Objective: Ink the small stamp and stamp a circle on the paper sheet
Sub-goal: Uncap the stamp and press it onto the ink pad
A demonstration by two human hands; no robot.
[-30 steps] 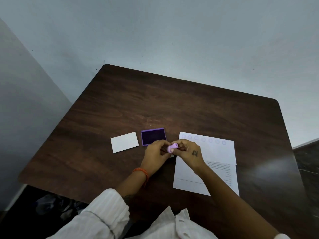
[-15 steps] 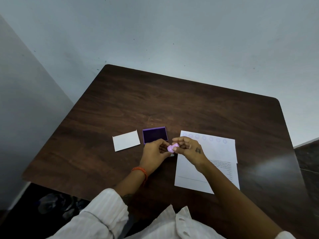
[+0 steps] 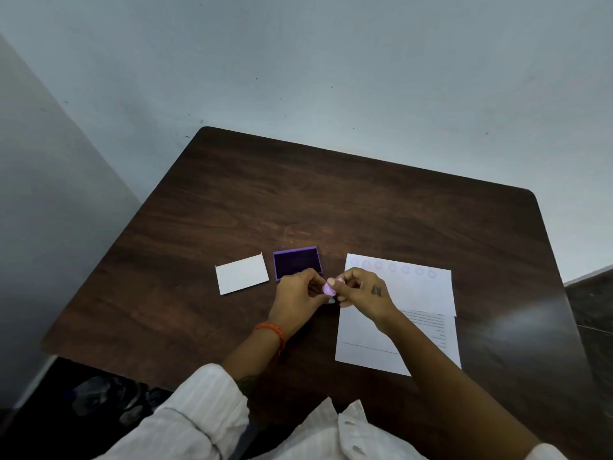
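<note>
The small pink stamp (image 3: 329, 289) sits pinched between both hands above the dark wooden table (image 3: 331, 207): left hand (image 3: 298, 295) and right hand (image 3: 363, 290) each grip it, between the open purple ink pad (image 3: 297, 262) and the paper sheet (image 3: 408, 293) with its row of circles.

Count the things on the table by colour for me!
Purple: 2, the ink pad and the small stamp held in both hands.
White: 3, the lid, the paper sheet and the printed sheet under it.
Total: 5
</note>
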